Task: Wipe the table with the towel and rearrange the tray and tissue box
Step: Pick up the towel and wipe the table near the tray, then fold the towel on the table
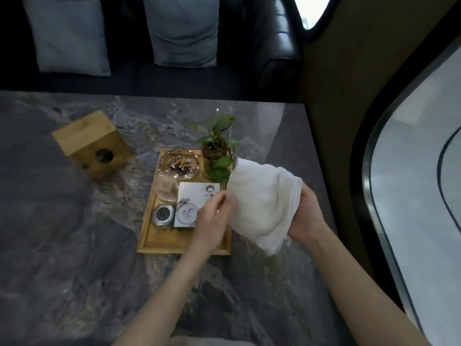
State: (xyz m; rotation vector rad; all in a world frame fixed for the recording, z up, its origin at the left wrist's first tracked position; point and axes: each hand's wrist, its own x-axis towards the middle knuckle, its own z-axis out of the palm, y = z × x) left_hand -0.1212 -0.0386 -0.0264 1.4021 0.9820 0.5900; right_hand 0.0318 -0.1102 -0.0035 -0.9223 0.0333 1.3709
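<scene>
A white towel [263, 199] hangs bunched in the air over the right edge of the wooden tray [159, 243]. My right hand [305, 216] grips its right side from underneath. My left hand [215, 217] pinches its left edge, fingers above the tray. The tray rests on the grey marble table [62, 245] and carries a glass ashtray [179, 164] with cigarette butts, a small potted plant [217, 146], white cards and a round silver tin. The wooden tissue box [93, 143] stands on the table at the tray's far left, apart from it.
A dark sofa with two grey cushions [69, 33] runs along the table's far side. The table's right edge [321, 171] borders a brown wall with a dark curved frame [371, 183]. Bare marble lies left of and in front of the tray.
</scene>
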